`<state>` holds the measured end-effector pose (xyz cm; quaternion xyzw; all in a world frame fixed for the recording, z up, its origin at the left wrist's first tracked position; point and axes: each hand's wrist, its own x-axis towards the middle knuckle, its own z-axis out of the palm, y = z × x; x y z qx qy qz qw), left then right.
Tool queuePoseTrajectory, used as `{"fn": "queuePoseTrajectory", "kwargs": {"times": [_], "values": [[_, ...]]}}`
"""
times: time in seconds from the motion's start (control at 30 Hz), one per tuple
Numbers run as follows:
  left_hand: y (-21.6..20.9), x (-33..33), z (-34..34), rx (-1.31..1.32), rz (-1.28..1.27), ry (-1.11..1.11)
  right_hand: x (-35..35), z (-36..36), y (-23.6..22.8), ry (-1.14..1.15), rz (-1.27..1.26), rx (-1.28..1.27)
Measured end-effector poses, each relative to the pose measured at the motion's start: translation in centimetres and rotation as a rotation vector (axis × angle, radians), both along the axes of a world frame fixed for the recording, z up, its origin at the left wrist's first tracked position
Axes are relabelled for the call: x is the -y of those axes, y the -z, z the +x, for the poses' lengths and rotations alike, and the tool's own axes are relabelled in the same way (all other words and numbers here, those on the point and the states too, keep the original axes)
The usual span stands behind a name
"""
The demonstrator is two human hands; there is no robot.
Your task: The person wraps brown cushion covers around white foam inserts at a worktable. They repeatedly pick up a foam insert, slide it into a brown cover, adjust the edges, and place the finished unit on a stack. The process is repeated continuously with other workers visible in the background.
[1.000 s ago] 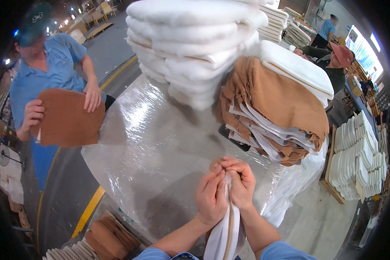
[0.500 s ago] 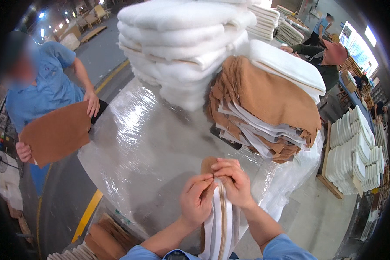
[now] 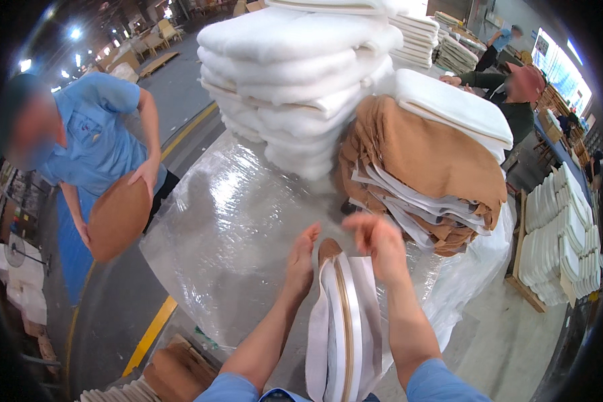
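Note:
A brown cushion cover [image 3: 344, 321] with pale lining stands lengthwise against me at the table's near edge. A tan strip, apparently a zipper, runs down its middle between white bands. My left hand [image 3: 302, 260] is just left of its far end, fingers stretched out, holding nothing. To the right of that end, my right hand [image 3: 382, 246] is raised with its fingers apart and smeared by motion; nothing shows in it. Both hands look clear of the cover. Beyond my right hand lies a pile of brown covers [image 3: 429, 154] with pale lining edges showing.
The table [image 3: 214, 268] is wrapped in clear plastic film. A tall stack of white padded cushions [image 3: 288, 74] rises at the back, another white cushion [image 3: 452, 110] behind the brown pile. On the left a co-worker holds a brown cushion [image 3: 120, 218]. White cushions [image 3: 559, 234] stand on a right-hand pallet.
My hands have let go of the cover's far end, where they were pinching, and moved apart. The co-worker has tilted the brown piece and drawn it closer in. The view has shifted slightly.

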<state>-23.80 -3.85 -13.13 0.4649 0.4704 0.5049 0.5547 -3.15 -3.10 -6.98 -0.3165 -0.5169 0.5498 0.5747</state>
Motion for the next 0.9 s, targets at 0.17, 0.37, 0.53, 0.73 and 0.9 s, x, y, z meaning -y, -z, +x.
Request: {"fn": "queuePoseTrajectory", "kwargs": {"times": [0.17, 0.37, 0.53, 0.73, 0.9], "values": [[2.0, -2.5, 2.2, 0.290, -0.135, 0.199, -7.3, -2.2, 0.4, -0.062, -0.317, 0.027], [-1.0, -3.6, 4.3, 0.269, 0.073, 0.213, -5.4, -5.3, 3.1, 0.016, -0.298, 0.127], [-1.7, -3.9, 3.6, 0.246, 0.077, 0.268, -3.7, -6.7, 1.8, -0.027, -0.172, 0.117], [-1.2, -4.2, 2.7, 0.292, -0.022, 0.342, -2.8, -7.0, 1.4, -0.008, -0.037, 0.127], [-4.8, -4.8, 2.8, 0.082, -0.022, 0.333, -2.5, -6.9, 2.1, 0.021, 0.057, 0.211]]}}
